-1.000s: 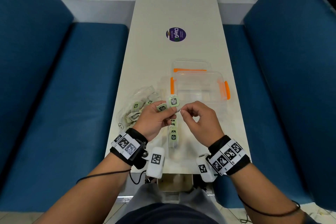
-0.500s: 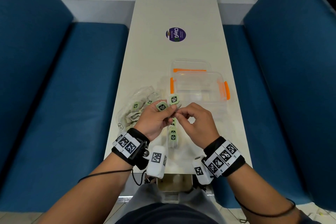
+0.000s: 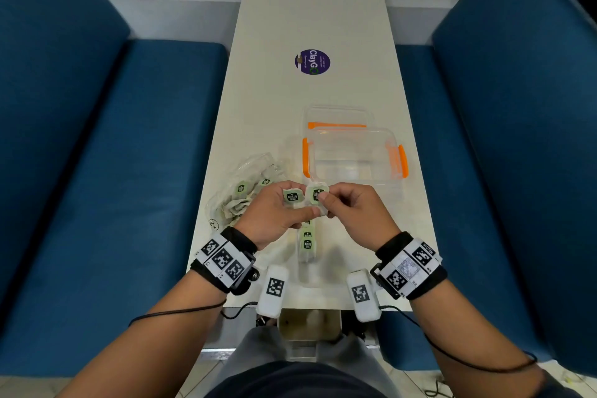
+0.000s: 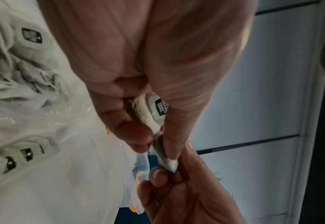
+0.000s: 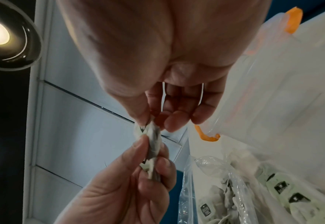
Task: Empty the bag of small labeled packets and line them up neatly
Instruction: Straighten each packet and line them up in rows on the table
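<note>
While both hands meet above the near half of the table (image 3: 323, 10), two small green-labelled packets are held up between them — the left packet (image 3: 292, 198) in the left hand (image 3: 274, 216), the right packet (image 3: 316, 195) pinched by the right hand (image 3: 353, 213) with the left thumb on its lower edge. Both hands are closed on packets; in the wrist views the fingertips of the two hands meet on one crumpled packet, seemingly separating the pair.

Below the hands, a short column of packets (image 3: 307, 242) lies on the table, running toward the near edge — the row in progress, only a few long as far as can be seen; the hands hide its far end.

Left of the hands lies the clear plastic bag (image 3: 239, 191), slumped on its side, several packets still inside. Judged from that, the job is in its early part: most packets remain in the bag.

Just beyond the hands, to the right, sits a clear container with orange clips (image 3: 355, 155), its lid (image 3: 337, 116) behind it. Farther off, a round purple sticker (image 3: 312, 61). Blue bench seats flank the table.
</note>
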